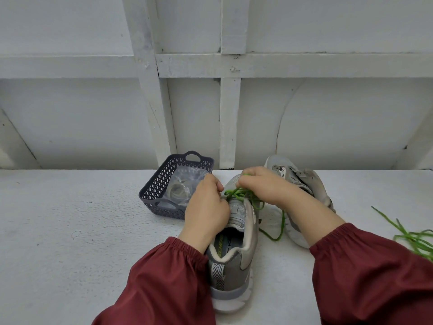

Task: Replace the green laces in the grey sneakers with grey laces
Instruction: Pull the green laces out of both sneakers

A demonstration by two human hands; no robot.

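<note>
Two grey mesh sneakers on the white tabletop — near sneaker (pixel 236 254) heel toward you, second sneaker (pixel 302 181) at 1 o'clock. Your left hand (pixel 206 207) grips the near one's tongue; your right hand (pixel 262 184) pinches its green lace (pixel 248 195). Purple lattice plastic basket (pixel 161 184) at 11 o'clock, bagged greyish laces (pixel 180 191) inside — loose green lace (pixel 410 235) at 3 o'clock.

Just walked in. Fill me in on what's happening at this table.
A person in dark red sleeves is unlacing a grey sneaker that stands with its heel toward them. The left hand steadies the shoe while the right hand pulls at the green lace, partly loose but not yet out. The second sneaker lies behind, apparently unlaced, and another green lace lies at the right. A bag of what look like replacement laces sits in the basket.
</note>
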